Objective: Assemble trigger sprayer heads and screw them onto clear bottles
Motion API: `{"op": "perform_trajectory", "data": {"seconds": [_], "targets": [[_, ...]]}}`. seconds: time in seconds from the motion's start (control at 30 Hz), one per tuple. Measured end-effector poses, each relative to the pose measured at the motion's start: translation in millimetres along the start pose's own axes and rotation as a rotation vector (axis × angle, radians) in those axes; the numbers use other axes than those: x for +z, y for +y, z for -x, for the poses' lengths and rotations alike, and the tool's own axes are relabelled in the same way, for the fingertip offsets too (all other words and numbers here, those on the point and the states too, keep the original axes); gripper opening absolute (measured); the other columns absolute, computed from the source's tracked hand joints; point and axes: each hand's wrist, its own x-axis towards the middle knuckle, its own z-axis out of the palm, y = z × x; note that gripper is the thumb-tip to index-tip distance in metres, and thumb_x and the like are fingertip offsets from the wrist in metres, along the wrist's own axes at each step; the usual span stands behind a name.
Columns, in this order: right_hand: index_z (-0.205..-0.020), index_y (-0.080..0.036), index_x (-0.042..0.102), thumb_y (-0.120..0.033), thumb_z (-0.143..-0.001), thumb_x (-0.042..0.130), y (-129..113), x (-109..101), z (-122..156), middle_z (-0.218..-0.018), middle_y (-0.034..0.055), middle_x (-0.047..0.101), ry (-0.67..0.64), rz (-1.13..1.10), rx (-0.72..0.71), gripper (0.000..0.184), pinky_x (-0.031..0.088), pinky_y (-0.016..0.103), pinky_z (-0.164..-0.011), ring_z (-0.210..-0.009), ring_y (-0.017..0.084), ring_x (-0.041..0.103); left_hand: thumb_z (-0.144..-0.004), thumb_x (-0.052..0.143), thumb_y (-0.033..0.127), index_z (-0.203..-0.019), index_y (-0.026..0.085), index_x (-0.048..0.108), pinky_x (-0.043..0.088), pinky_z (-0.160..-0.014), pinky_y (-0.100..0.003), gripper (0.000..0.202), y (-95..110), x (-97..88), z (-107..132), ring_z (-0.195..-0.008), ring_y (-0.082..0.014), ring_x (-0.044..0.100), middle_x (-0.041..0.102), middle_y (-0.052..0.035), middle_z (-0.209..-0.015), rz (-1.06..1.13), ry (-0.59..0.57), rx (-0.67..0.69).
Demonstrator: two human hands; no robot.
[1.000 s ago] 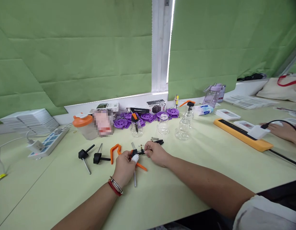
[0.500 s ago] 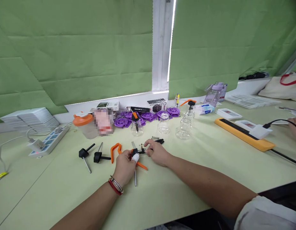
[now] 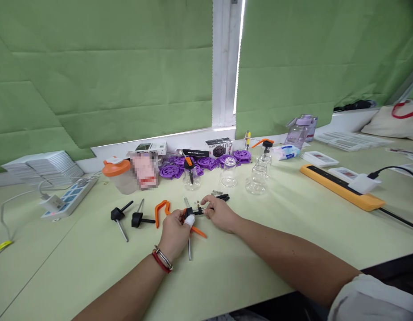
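Two bare hands meet over a pale green, matte table, seen from the head camera. Left hand, with a red cord and metal bangle at the wrist and a white wrap on one fingertip, curls its fingers around the black plastic pump head, from which an orange lever and a thin metal tube project toward the near edge. Right hand pinches thumb and forefinger together on the small part at the head's right end. Both rest near the table's middle. Just left lie a loose orange trigger and two black T-shaped pump heads with metal stems. Behind stand three clear, rounded glass bottles, ribbed purple discs and an orange-lidded cup. Farther right lies a long orange power strip
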Motion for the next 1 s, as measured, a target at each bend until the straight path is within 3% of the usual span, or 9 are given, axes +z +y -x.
{"op": "perform_trajectory", "data": {"seconds": [0.8,1.0], "targets": [[-0.087,-0.02,0.055,-0.021,-0.077,0.05,9.7,2.6,-3.2,-0.06,-0.0035,0.051,0.015,-0.019,-0.017,0.011,0.036,0.023,-0.054,-0.053,0.011,0.044,-0.068,0.063,0.031,-0.09,0.015,0.061,0.042,-0.046,-0.027,0.027,2.0,1.5,1.9,-0.053,-0.0155,0.053,0.062,-0.0054,-0.069,-0.002,0.003,-0.028],[-0.086,-0.02,0.054,-0.02,-0.076,0.05,10.0,3.3,-2.2,-0.059,-0.0037,0.05,0.029,-0.049,-0.028,0.01,0.037,0.023,-0.056,-0.054,0.011,0.045,-0.069,0.062,0.032,-0.092,0.014,0.062,0.044,-0.049,-0.028,0.029,-2.0,0.2,-0.2,-0.059,-0.0173,0.056,0.064,-0.0061,-0.072,-0.024,0.004,0.024]]}}
